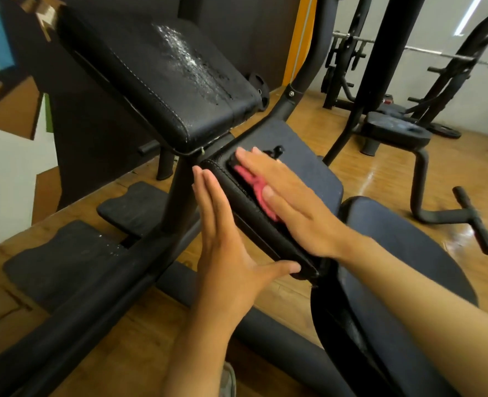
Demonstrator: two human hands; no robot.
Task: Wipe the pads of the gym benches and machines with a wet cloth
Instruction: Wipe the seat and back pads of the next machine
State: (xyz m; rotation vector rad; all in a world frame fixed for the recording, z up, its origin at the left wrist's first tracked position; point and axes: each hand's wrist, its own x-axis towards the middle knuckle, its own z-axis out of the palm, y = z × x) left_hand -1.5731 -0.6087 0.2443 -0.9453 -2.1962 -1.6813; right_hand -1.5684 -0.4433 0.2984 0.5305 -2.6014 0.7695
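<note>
I see the pink cloth (255,190) lying flat on top of the small black seat pad (254,216) at the centre, pinned under my right hand (291,202). The cloth shows only between and beside the fingers; the palm covers the rest. That hand is flat, fingers straight and a little spread, pressing down with the forearm coming in from the near right. My left hand (222,245) stands on edge against the pad's left side, fingers straight and together pointing far, thumb reaching across the pad's near end. It holds nothing, just braces the pad. The larger tilted back pad (157,81), far left, carries a wet streak on its surface.
</note>
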